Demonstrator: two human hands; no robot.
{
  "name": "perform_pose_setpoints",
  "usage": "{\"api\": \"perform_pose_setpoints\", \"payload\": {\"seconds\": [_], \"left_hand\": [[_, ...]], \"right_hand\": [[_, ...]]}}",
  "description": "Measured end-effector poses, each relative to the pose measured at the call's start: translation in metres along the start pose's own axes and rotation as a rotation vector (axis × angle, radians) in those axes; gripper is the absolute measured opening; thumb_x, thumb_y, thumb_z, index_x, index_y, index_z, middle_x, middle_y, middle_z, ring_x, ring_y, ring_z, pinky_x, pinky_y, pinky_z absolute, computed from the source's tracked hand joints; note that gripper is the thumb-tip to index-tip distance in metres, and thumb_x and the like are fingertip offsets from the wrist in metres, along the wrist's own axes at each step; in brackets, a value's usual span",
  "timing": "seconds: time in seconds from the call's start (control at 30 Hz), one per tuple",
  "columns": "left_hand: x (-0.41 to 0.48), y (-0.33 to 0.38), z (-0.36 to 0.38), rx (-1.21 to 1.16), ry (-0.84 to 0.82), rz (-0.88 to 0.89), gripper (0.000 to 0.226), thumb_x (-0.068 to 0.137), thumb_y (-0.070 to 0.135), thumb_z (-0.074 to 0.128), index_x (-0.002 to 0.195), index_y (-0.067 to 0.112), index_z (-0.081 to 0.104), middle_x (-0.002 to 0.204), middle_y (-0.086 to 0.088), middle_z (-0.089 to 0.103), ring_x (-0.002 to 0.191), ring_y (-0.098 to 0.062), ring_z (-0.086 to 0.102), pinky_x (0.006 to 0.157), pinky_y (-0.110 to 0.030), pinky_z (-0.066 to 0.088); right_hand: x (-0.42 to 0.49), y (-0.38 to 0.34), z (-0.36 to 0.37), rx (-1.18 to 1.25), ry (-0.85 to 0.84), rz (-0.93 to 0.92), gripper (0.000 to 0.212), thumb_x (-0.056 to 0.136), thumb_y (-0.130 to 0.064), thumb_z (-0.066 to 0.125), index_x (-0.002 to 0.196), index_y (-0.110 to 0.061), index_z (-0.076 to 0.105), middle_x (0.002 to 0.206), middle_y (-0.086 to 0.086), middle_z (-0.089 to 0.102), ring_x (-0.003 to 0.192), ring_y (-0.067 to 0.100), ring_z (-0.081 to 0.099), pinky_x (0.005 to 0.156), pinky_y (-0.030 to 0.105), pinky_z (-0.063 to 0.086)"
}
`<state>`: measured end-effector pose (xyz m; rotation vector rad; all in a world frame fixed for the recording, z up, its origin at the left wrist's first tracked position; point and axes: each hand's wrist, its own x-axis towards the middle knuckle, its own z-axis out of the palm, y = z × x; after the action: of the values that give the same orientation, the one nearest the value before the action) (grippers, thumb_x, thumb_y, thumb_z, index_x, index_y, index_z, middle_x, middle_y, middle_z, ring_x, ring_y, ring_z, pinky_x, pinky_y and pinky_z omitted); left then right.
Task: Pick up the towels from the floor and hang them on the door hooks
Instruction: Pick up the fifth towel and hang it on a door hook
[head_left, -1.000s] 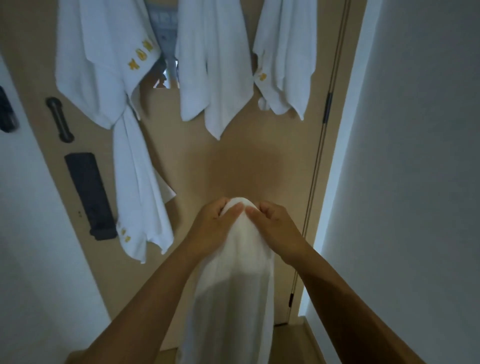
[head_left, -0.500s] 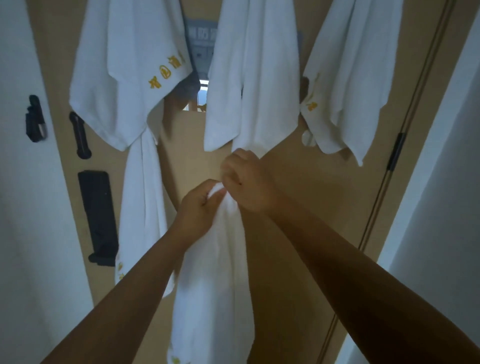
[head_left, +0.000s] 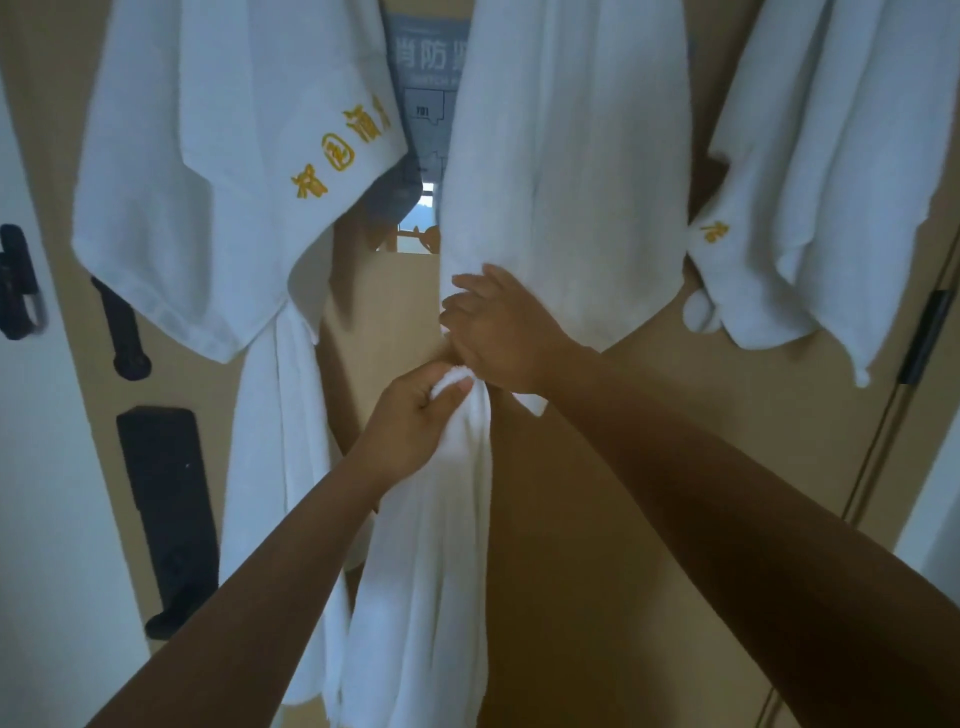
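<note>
Landmark: the middle hung towel (head_left: 566, 171) on the door (head_left: 623, 467).

1. Left of the landmark, another hung towel (head_left: 228, 171) already drapes the door. No hook is in view.
2. Below the landmark and slightly left, the left hand (head_left: 415, 421) pinches the bunched top of the held towel (head_left: 431, 545) between thumb and fingers. The rest of that towel hangs straight down, clear of the floor as far as the view shows.
3. Directly under the landmark's lower left corner, the right hand (head_left: 498, 332) has its fingers curled on the same bunch, with its knuckles touching the landmark's bottom edge.
4. Right of the landmark hangs a third towel (head_left: 831, 182).

Risks, as judged:
- Both grips take only a small gather while the long length pulls down, so the towel could slip free and drop.
- Raising the bunch past the landmark could snag it and drag it off its hook.
- A free hook cannot be confirmed, and doubling up on one could unseat both towels.
</note>
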<state>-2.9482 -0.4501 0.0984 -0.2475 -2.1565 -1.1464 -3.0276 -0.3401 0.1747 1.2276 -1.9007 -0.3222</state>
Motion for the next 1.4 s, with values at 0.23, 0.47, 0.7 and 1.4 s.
{"api": "perform_pose_setpoints", "payload": {"seconds": [0.23,0.47,0.7,1.4], "left_hand": [[0.022,-0.001,0.011,-0.024,-0.043,0.058,0.030,0.094,0.018,0.051,0.067,0.031,0.051,0.064,0.013,0.052,0.061,0.009,0.051,0.062,-0.004,0.036],[0.046,0.011,0.024,-0.075,-0.056,0.101,0.032,0.095,0.016,0.049,0.085,-0.013,0.054,0.076,-0.021,0.050,0.065,-0.007,0.042,0.060,-0.010,0.036],[0.075,0.023,0.026,-0.053,-0.025,0.116,0.033,0.096,0.018,0.047,0.087,-0.012,0.055,0.078,-0.014,0.048,0.069,-0.016,0.043,0.057,-0.011,0.035],[0.129,0.012,0.008,0.132,0.034,0.078,0.016,0.092,0.013,0.054,0.077,0.011,0.059,0.071,0.004,0.052,0.065,-0.005,0.046,0.068,-0.022,0.038]], "right_hand": [[-0.019,0.043,0.025,-0.221,0.158,0.098,0.029,0.082,-0.026,0.041,0.084,-0.016,0.068,0.088,0.001,0.069,0.095,0.025,0.065,0.095,0.042,0.029],[-0.040,0.083,0.024,-0.270,0.343,0.251,0.027,0.080,-0.030,0.051,0.071,-0.008,0.065,0.072,0.008,0.066,0.077,0.029,0.062,0.085,0.040,0.031],[-0.070,0.107,0.010,-0.274,0.235,0.545,0.038,0.080,-0.033,0.045,0.061,-0.007,0.064,0.061,0.009,0.066,0.072,0.029,0.060,0.080,0.038,0.033],[-0.014,0.059,0.014,-0.030,0.091,0.589,0.055,0.086,-0.055,0.045,0.105,-0.007,0.061,0.106,0.011,0.065,0.107,0.031,0.050,0.101,0.047,0.026]]}}
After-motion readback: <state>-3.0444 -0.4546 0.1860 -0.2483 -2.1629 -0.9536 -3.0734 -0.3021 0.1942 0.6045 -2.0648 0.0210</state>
